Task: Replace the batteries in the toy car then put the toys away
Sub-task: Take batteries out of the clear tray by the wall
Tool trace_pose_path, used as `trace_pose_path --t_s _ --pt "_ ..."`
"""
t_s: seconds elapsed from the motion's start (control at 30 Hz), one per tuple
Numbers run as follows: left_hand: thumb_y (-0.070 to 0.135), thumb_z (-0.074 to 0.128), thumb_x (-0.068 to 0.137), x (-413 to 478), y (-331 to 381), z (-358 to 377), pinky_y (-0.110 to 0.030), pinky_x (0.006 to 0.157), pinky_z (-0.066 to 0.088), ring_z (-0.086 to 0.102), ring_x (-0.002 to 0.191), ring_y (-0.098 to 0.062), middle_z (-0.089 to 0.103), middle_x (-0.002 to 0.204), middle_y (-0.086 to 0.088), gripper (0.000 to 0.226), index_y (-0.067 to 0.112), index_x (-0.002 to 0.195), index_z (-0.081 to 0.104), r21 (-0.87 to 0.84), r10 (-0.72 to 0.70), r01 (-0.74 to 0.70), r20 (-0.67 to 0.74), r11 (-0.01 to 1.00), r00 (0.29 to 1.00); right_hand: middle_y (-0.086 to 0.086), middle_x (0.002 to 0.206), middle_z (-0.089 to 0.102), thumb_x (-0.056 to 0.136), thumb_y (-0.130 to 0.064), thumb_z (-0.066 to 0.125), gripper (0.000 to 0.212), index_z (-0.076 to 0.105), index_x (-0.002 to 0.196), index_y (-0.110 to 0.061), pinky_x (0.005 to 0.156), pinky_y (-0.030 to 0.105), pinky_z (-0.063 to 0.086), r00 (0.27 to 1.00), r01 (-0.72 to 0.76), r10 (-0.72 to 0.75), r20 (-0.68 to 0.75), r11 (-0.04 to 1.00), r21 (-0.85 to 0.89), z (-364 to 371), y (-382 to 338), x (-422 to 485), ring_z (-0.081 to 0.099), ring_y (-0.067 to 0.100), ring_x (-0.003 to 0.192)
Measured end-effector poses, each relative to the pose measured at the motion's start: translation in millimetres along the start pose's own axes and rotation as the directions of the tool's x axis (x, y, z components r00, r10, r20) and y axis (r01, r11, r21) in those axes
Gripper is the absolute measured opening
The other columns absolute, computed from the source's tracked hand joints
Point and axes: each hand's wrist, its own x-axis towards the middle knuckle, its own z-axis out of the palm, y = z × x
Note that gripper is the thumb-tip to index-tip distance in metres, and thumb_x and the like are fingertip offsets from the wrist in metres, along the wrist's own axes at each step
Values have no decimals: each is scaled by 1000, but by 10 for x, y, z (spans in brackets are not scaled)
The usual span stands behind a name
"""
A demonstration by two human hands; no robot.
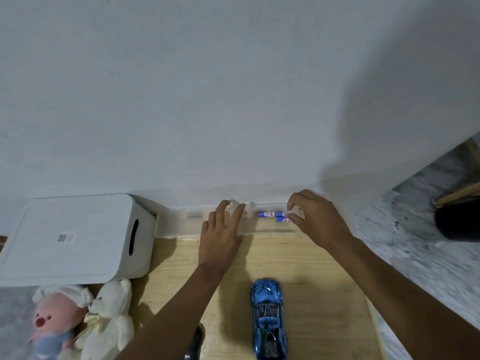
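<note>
A shiny blue toy car [268, 318] lies on the wooden board, between my two forearms. At the wall stands a long clear plastic case [181, 224] with blue-labelled batteries [275, 216] inside. My left hand [220, 237] rests flat on the middle of the case, fingers spread. My right hand [317, 216] is at the case's right end, thumb and fingers curled around its corner next to the batteries. A pink plush toy [52, 323] and a white teddy bear [109, 315] lie at the lower left.
A white lidded storage box [72, 237] with a handle slot stands at the left against the wall. A dark object [194, 341] lies near my left forearm. Marble floor and a black round object [457, 224] are at the right.
</note>
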Motion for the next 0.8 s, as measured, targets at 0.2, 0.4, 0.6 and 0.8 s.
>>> trace_pose_path --t_s 0.2,0.4,0.6,0.8 --pt "44 90 71 -15 -7 -4 -42 80 57 59 104 -29 26 158 -16 113 33 160 20 32 -1 2 -37 999 999 -1 91 60 84 -14 78 10 72 91 -19 63 36 55 947 -73 81 -310 997 36 183 -56 9 63 21 84" --pt "51 85 75 -10 1 -23 -40 80 56 56 105 -27 28 155 -12 117 38 163 8 28 -28 29 -41 999 999 0 95 69 88 -4 70 30 65 114 -17 70 30 57 957 -68 98 -274 991 115 320 -157 -214 67 17 83" --pt "51 86 75 -32 -3 21 -41 77 57 57 102 -28 44 139 -11 119 36 163 8 45 -42 44 -39 998 998 5 115 70 91 -18 67 26 70 117 -22 87 35 53 939 -126 195 283 961 -247 392 -50 29 65 27 106" --pt "53 81 79 -22 -17 -6 -40 81 56 57 102 -24 59 122 -2 123 36 163 -7 34 -23 23 15 999 1000 7 114 66 84 -15 76 29 67 112 -16 86 35 53 861 1 217 460 904 -428 462 -132 383 67 29 102"
